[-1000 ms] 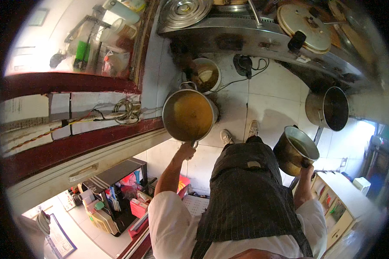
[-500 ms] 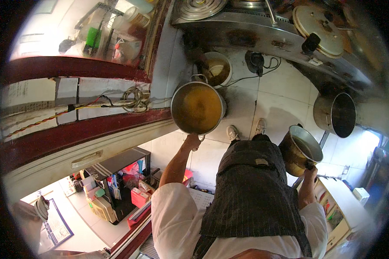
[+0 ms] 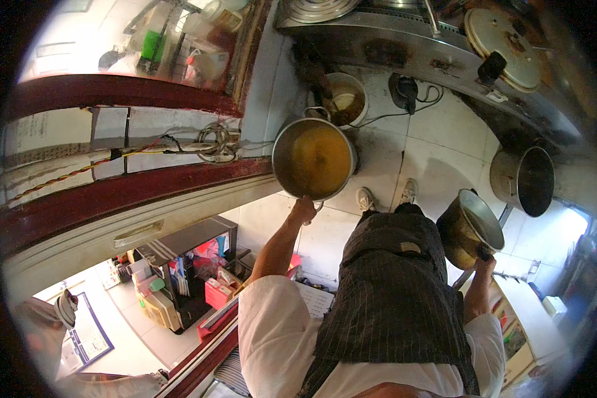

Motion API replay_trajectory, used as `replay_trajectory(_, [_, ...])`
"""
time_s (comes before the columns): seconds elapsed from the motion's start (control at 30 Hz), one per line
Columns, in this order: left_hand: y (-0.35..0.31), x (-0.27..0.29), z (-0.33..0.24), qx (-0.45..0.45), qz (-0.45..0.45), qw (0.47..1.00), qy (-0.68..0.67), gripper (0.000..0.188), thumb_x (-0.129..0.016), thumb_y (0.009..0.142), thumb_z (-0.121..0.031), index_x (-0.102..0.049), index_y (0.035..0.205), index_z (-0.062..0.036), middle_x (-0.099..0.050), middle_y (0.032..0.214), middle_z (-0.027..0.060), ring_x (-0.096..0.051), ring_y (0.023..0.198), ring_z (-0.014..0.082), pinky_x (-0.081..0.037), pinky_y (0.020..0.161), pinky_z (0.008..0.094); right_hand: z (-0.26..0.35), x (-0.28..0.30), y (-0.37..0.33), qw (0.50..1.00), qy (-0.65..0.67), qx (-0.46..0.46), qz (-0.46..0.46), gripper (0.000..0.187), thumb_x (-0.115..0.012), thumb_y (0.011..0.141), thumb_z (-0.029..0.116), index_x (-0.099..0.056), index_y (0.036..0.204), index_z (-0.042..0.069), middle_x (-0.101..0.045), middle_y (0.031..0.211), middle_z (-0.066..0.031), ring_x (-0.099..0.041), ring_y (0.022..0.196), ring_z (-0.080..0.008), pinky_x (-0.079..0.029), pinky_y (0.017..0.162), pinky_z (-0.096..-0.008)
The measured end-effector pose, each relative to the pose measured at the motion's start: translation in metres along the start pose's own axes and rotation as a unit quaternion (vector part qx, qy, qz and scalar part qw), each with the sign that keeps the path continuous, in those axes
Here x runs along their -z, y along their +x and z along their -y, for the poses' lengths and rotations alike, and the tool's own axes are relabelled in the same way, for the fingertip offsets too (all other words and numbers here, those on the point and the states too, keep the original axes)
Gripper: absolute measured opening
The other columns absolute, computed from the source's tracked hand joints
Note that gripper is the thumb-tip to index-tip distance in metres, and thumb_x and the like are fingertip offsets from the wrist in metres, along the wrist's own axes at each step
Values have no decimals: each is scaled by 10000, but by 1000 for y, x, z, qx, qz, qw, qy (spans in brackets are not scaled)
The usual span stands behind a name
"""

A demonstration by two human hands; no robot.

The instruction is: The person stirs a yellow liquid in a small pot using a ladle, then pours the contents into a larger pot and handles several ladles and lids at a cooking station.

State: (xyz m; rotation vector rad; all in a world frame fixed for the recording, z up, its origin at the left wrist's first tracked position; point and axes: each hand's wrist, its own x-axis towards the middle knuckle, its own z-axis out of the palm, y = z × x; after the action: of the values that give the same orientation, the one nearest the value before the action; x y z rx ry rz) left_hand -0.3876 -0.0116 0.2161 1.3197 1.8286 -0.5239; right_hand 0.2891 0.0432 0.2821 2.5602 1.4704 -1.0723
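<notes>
My left hand (image 3: pixel 304 211) is closed round the near loop handle of a wide metal pot (image 3: pixel 281 159). Yellow-brown covers the inside bottom of that pot; whether it is liquid or residue I cannot tell. The pot is tipped somewhat, its mouth facing up toward me. On the right, my right hand (image 3: pixel 484 266) grips the dark handle of a smaller, browned metal pot (image 3: pixel 452 242), which hangs tilted beside my apron. Its interior shows only partly, greyish.
Beyond the left pot, a pale bucket (image 3: pixel 361 93) with brownish contents stands on the tiled floor, near a black corded device (image 3: pixel 403 91). A deep steel pot (image 3: pixel 504 176) lies to the right. The stove front (image 3: pixel 378 46) runs along the far side, the red-brown ledge (image 3: pixel 146 189) along the left.
The whole view has shifted slightly, moving everything a little to the right. More of the wide pot's left inner wall shows. Both hands keep their grips.
</notes>
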Motion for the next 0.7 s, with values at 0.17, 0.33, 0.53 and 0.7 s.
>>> replay_trajectory(0.17, [-15, 42, 14, -73, 22, 996, -40, 199, -569, 731, -178, -599, 861, -30, -616, 696, 199, -629, 754, 313, -497, 650, 429, -93, -34, 52, 979, 192, 68, -21, 254, -366, 802, 35, -554, 926, -83, -588, 917, -133, -533, 843, -196, -411, 800, -313])
replay_trajectory(0.33, [9, -8, 79, 41, -299, 953, -11, 227, -490, 786, -205, -595, 882, -30, -631, 805, 179, -624, 767, 358, -493, 675, 462, -116, -33, 84, 984, 137, 109, -44, 208, -444, 765, 48, -565, 881, -75, -592, 856, -85, -531, 772, -195, -426, 725, -289])
replay_trajectory(0.53, [-53, 58, -12, -244, 9, 912, 328, 233, -524, 723, -195, -643, 697, 4, -618, 747, 185, -621, 770, 305, -485, 639, 401, -98, -33, 42, 988, 27, 118, -93, 171, -569, 680, 33, -595, 831, -45, -610, 851, -39, -534, 730, -152, -435, 653, -259])
replay_trajectory(0.7, [-18, 46, 5, -43, 6, 998, -53, 164, -553, 698, -157, -638, 665, -20, -594, 628, 147, -609, 643, 273, -500, 610, 389, -124, -49, 67, 976, 168, 112, -77, 185, -545, 683, 1, -596, 857, -32, -618, 818, -35, -535, 727, -138, -433, 660, -254])
